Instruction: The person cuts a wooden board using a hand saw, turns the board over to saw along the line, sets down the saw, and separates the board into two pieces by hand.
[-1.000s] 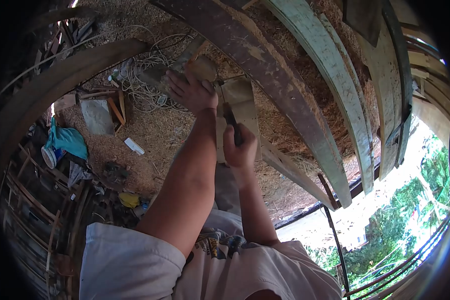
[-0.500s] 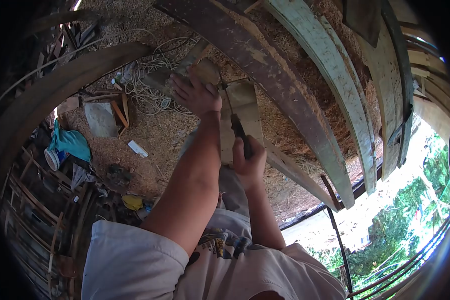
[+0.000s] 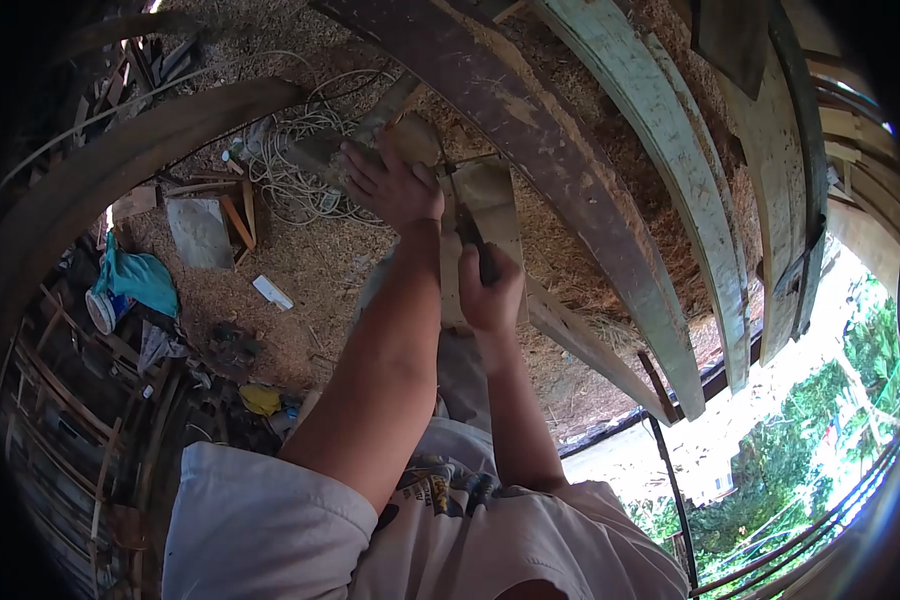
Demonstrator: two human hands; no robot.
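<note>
My left hand (image 3: 395, 190) lies flat with fingers spread on a piece of wood (image 3: 412, 140), pressing on it. Just to its right, my right hand (image 3: 492, 290) is wrapped round the dark handle of a handsaw (image 3: 468, 226). The thin blade shows nearly edge-on, pointing away from me beside my left hand, and its far part is hard to make out. Under and beside the saw is a pale brown board (image 3: 492, 215). A small dark spot lies where the blade meets the wood.
A long brown curved plank (image 3: 560, 140) and a pale green one (image 3: 660, 130) rise on the right. Coiled pale cable (image 3: 300, 175) lies on the sawdust-covered ground. To the left are a square sheet (image 3: 200, 233), a teal cloth (image 3: 140, 283) and a bucket (image 3: 101, 310).
My right hand has pushed the saw forward, away from me, bringing the handle closer to my left hand. My left hand stays in place on the wood.
</note>
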